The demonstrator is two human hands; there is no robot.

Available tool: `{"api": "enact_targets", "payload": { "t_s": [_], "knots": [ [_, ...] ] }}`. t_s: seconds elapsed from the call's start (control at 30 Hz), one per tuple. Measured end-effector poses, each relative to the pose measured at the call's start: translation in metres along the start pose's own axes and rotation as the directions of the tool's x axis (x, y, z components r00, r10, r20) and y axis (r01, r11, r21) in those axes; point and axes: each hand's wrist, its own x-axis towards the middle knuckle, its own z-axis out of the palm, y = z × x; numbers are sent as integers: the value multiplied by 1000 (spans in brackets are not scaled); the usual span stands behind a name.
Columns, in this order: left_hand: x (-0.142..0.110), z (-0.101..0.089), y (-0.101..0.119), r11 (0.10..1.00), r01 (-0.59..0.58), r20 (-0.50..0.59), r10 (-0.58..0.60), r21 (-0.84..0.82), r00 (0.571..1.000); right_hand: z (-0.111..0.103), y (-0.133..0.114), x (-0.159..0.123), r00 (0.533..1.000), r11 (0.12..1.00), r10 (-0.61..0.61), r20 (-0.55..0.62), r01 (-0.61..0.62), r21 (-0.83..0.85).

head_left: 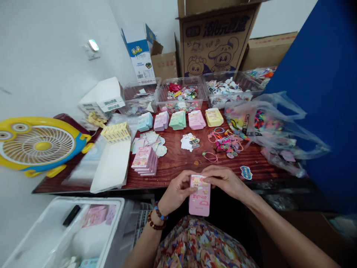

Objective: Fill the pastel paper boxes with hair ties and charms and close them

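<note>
My left hand [178, 191] and my right hand [224, 180] hold a small pink printed box [199, 199] at the near edge of the wooden table [173, 167]. My left fingers press its side, and my right fingers rest across its top. Beyond my hands, a stack of similar pink boxes [144, 160] lies to the left. Pastel stacks stand in a row: blue [145, 121], lilac [161, 121], green [177, 120], pink [196, 119] and yellow [214, 117]. Tangled colourful cords with small charms [225, 143] lie to the right of a small pile of die-cut stickers [190, 142].
Clear plastic bins of small printed items [181, 95] line the table's back edge, with cardboard cartons [217, 41] behind. A plastic bag [275, 126] lies at right, before a blue panel. A yellow fan [36, 145] stands at left. A white foam box [64, 232] sits low at left.
</note>
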Motion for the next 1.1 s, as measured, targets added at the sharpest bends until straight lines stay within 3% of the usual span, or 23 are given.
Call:
{"api": "enact_targets", "payload": {
  "t_s": [0.1, 0.2, 0.27, 0.37, 0.47, 0.57, 0.67, 0.8, 0.9, 1.1],
  "knots": [
    [-1, -6, -3, 999, 34, -19, -34, -5, 999, -3, 6, 13, 985, 967, 163, 54, -171, 188],
    [1, -12, -9, 997, 24, -178, -37, -74, 983, 1, 10, 32, 944, 873, 323, -73, -267, 409],
    [2, -15, -15, 998, -62, -279, 54, -21, 959, 12, 11, 43, 900, 782, 413, -137, -274, 560],
    [6, -17, -25, 926, -203, -356, 314, 317, 880, 37, 9, 56, 892, 677, 451, 2, -344, 651],
    [7, -20, -29, 850, -218, -455, 454, 480, 766, 60, 9, 74, 900, 724, 387, 200, -430, 539],
    [3, -25, -28, 886, -192, -550, 419, 423, 722, 72, 11, 115, 898, 871, 389, 207, -432, 234],
    [-6, -30, -30, 891, -92, -598, 372, 445, 710, 82, 14, 172, 902, 901, 428, 52, -430, 50],
    [-17, -36, -37, 905, 55, -652, 260, 421, 712, 95, 18, 224, 869, 869, 495, 25, -494, -21],
    [-18, -38, -39, 909, 60, -641, 244, 413, 728, 93, 21, 227, 861, 861, 508, -4, -508, -39],
    [-12, -35, -35, 872, 0, -589, 330, 489, 738, 74, 19, 208, 886, 875, 460, -52, -463, -140]
  ]
}}
